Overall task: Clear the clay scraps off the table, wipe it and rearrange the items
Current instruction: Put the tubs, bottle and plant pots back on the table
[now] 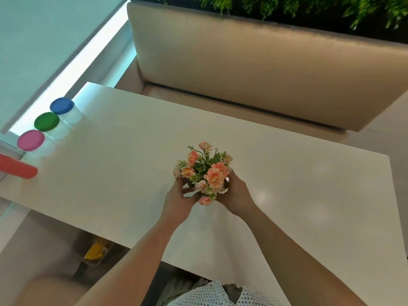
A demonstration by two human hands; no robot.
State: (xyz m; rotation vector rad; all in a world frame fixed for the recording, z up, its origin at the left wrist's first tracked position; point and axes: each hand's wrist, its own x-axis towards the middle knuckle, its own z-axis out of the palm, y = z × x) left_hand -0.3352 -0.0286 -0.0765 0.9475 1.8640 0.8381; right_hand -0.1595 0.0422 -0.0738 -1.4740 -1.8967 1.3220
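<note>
One long white bench [298,184] fills the middle of the view from above. Behind it stands one beige cushioned seat [242,69], with green foliage [287,5] along the top of its back.

Two bare forearms reach in from below. The left hand [178,199] and right hand [236,195] are close together, fingers curled round the base of one bunch of flowers [205,171]. The flowers are peach and pink with green leaves, at the bench's centre. Whatever holds the stems is mostly hidden.

At the bench's far left edge is a row of three: a blue-lidded jar [61,106], a green-lidded jar [46,121] and a pink-lidded jar [31,140], all clear. Near them lies one red cylinder [17,169], partly out of view. Below the bench, something yellow [95,251] shows.
</note>
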